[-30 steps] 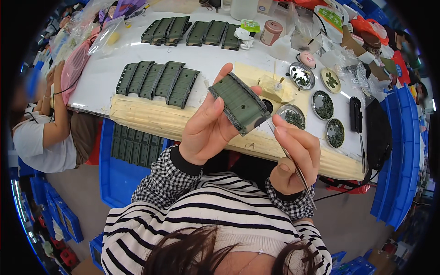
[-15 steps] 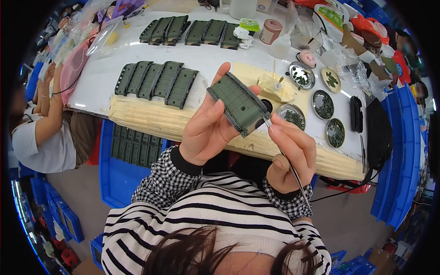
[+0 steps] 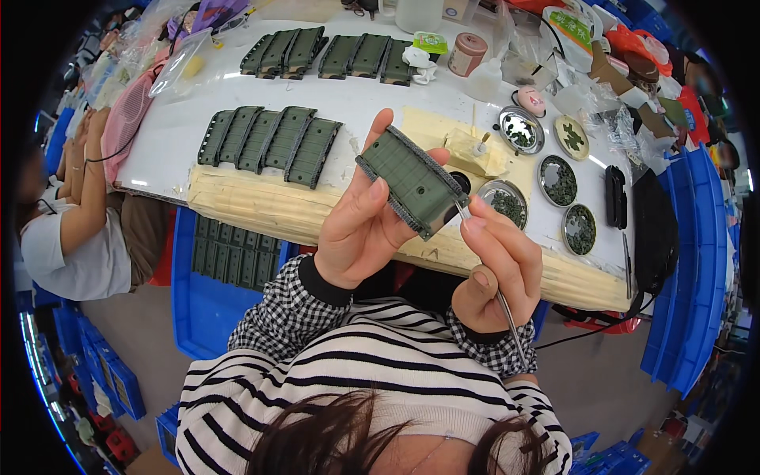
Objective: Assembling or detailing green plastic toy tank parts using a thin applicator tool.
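My left hand (image 3: 358,229) is closed on a green rectangular plastic housing (image 3: 408,180) with dark ribbed long edges and small holes. It is tilted, with the thumb on its near edge and the fingers behind it. In my right hand (image 3: 507,265) are slim metal tweezers (image 3: 507,315), gripped between thumb and fingers. Their tip meets the housing's right-hand corner; whether a small part sits between the points cannot be made out. On the table to the left lies a row of similar green housings (image 3: 267,142).
Round dishes of small dark green parts, one a metal dish (image 3: 558,180), stand at the right. A padded cream table edge (image 3: 261,202) runs in front. A blue crate (image 3: 190,305) holds more housings below. Another person's arm (image 3: 83,186) is at left.
Both hands stay almost in place, with the housing turned very slightly. The right hand and tweezers have shifted a little left, their tip still at the housing's corner.
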